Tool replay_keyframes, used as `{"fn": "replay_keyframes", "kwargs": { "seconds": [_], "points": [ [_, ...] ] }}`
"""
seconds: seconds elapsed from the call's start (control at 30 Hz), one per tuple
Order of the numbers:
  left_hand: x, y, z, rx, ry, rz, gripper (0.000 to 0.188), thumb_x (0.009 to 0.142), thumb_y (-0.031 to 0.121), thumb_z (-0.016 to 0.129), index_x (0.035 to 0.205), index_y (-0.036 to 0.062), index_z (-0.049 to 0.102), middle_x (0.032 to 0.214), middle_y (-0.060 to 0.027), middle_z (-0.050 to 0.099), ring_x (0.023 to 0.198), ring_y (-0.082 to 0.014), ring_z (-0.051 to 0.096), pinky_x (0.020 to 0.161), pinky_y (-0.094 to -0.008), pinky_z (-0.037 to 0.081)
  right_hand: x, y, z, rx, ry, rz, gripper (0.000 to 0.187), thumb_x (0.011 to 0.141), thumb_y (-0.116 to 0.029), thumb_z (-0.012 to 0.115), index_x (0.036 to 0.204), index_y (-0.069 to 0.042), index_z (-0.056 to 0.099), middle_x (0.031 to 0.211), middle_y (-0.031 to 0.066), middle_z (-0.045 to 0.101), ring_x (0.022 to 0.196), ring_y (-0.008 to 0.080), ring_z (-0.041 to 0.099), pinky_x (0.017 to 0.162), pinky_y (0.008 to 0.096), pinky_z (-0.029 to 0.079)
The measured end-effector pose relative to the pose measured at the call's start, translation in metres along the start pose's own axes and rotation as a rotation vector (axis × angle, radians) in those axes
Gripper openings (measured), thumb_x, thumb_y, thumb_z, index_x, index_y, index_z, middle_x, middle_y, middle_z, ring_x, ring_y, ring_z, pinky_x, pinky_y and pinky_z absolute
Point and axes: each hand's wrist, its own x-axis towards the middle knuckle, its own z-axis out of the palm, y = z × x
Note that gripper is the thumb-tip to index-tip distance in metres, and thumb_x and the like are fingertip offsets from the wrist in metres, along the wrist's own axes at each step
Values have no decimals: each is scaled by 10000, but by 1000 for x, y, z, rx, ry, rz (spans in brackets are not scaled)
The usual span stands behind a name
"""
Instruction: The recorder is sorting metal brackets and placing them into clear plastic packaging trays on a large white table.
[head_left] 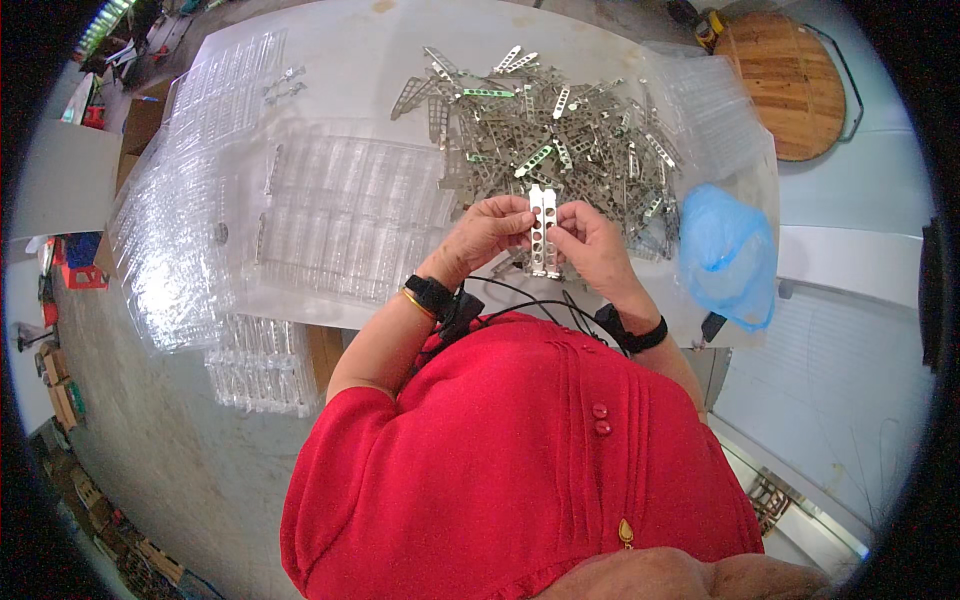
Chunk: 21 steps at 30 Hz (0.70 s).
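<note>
Two narrow metal strips with rows of round holes stand side by side in front of me, above the table's near edge. My left hand (497, 226) pinches the left metal strip (537, 232) between thumb and fingers. The right metal strip (551, 236) is gripped the same way by my right hand (592, 245). Just beyond my hands spreads a large heap of similar metal strips (590, 130), some with a green sheen. To the left lies a clear plastic tray (350, 210) with long compartments; a few strips sit along its left side.
Stacked clear trays (175, 230) cover the table's left end, and more clear trays (710, 110) lie at the far right. A blue plastic bag (728, 255) rests on the right edge of the white table (330, 30). Black cables (520, 295) run between my wrists. A round wooden board (785, 85) stands beyond.
</note>
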Motion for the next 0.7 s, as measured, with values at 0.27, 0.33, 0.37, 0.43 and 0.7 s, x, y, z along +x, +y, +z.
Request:
{"fn": "replay_keyframes", "kwargs": {
  "seconds": [0.27, 0.33, 0.37, 0.43, 0.7],
  "points": [
    [1, -1, -3, 12, -11, 14, 170, 952, 123, 651, 1091, 32, 683, 962, -53, 705, 800, -156, 664, 727, -310, 558, 2, 5, 1, 8, 4, 4, 146, 940, -87, 636, 1049, -8, 579, 810, 35, 662, 679, 83, 623, 595, 250, 515],
    [3, 0, -4, 37, -20, 18, 172, 952, 127, 652, 1092, 32, 683, 965, -53, 706, 802, -156, 663, 727, -308, 557, 4, 5, 0, 7, 0, -1, 146, 940, -88, 637, 1048, -10, 579, 810, 34, 662, 678, 83, 623, 594, 250, 516],
    [3, 1, -3, 44, -16, 10, 159, 966, 131, 635, 1085, 36, 680, 964, -40, 705, 809, -136, 651, 729, -289, 544, 5, 5, 0, 5, 10, 5, 142, 941, -88, 636, 1046, -10, 579, 810, 32, 662, 677, 81, 621, 590, 247, 511],
    [2, 7, 2, 56, -17, 6, 149, 980, 134, 618, 1079, 40, 677, 963, -27, 704, 816, -116, 638, 732, -271, 531, 7, 5, -2, 1, 23, 2, 138, 942, -87, 634, 1043, -11, 580, 811, 30, 661, 677, 80, 618, 586, 244, 507],
    [2, 3, 5, 182, 57, -34, 171, 978, 164, 628, 1075, 28, 665, 922, -11, 677, 772, -109, 633, 703, -267, 530, 7, 18, -5, -269, 118, -62, 185, 887, -130, 646, 1041, -37, 604, 820, 112, 668, 711, 213, 635, 649, 361, 496]
  ]
}}
